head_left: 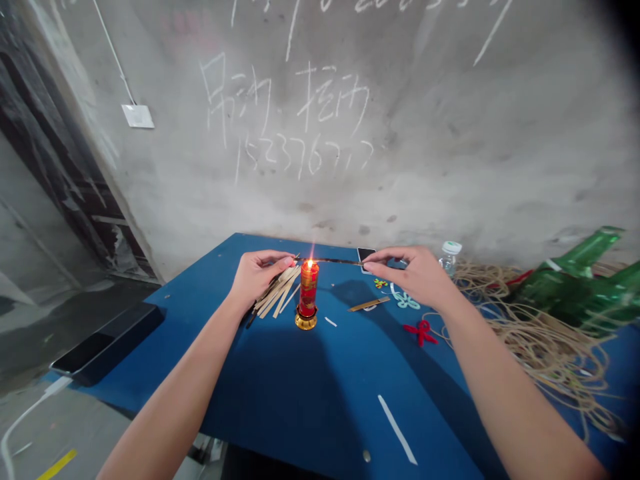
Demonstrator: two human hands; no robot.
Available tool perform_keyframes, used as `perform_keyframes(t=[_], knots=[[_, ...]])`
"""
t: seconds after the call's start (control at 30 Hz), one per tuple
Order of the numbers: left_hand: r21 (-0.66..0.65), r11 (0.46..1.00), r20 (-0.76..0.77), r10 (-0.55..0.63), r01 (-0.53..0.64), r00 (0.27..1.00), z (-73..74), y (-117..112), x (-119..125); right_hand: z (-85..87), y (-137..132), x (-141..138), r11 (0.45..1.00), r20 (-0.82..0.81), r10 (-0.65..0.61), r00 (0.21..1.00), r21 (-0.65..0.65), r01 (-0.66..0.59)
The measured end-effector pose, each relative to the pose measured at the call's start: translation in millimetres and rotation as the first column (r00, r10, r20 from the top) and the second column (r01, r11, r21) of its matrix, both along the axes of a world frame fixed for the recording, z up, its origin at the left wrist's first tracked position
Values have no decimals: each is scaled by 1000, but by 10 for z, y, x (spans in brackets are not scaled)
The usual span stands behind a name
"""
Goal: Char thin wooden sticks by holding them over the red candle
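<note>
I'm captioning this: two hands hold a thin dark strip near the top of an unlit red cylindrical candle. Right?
Not unlit: the head view shows a flame on the red cylindrical candle. The left hand and right hand hold the thin dark strip nearby.

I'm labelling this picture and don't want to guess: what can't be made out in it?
All in the head view:
Smartphone: partly covered by the right hand.
Pale strips: partly behind the left hand.
Dark strip: glare hides whether it touches the candle flame.
Lower green bottle: cut off by the right edge.
Top chalk line: cut off by the top edge.
</note>
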State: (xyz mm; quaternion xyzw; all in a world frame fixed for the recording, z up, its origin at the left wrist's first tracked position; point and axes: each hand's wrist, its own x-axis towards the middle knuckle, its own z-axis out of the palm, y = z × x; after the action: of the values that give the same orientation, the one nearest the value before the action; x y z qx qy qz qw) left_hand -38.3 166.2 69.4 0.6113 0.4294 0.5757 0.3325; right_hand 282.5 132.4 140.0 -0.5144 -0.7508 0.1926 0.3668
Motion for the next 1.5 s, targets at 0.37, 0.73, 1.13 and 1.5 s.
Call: perform_keyframes(t=[0.37, 0.73, 1.13, 1.5], knots=[[-12, 1000, 59, 26, -26, 998, 26, 18, -44, -6, 8, -16, 1000, 29, 15, 999, 1, -15], [-13, 999, 45, 34, -34, 998, 62, 28, -122, -13, -9, -72, 999, 32, 33, 999, -2, -33], [-23, 999, 18, 39, -38, 999, 79, 53, -224, -27, 6, -31, 999, 48, 46, 998, -7, -46], [-24, 1000, -14, 10, -10, 1000, 90, 83, -353, -31, 16, -50, 998, 65, 68, 996, -17, -67]])
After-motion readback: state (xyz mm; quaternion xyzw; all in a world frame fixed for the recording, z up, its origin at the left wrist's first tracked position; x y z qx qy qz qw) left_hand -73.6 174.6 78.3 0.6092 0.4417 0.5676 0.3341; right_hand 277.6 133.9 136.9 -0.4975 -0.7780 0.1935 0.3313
